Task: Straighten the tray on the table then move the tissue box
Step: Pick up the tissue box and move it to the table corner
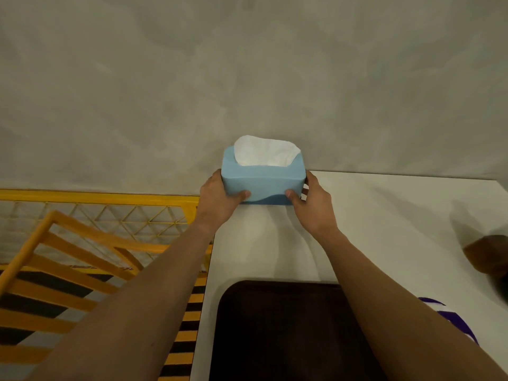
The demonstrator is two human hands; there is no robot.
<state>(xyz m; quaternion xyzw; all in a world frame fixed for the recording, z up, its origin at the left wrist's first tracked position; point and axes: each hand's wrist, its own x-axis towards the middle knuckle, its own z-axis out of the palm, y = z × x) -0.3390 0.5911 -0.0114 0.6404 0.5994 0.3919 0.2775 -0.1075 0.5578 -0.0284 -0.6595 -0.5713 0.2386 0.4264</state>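
A light blue tissue box [264, 179] with a white tissue sticking out of its top sits at the far left corner of the white table [384, 221], close to the grey wall. My left hand [217, 198] grips its left end and my right hand [310, 204] grips its right end, thumbs on the near face. A dark brown tray [280, 334] lies on the table near me, its edges about parallel to the table's edges; my right forearm crosses over it.
A yellow wooden chair [68, 259] and a yellow mesh barrier [110, 213] stand left of the table over a black-and-yellow striped floor. A dark brown object [489, 257] and a purple-and-white thing [450, 317] lie at the right.
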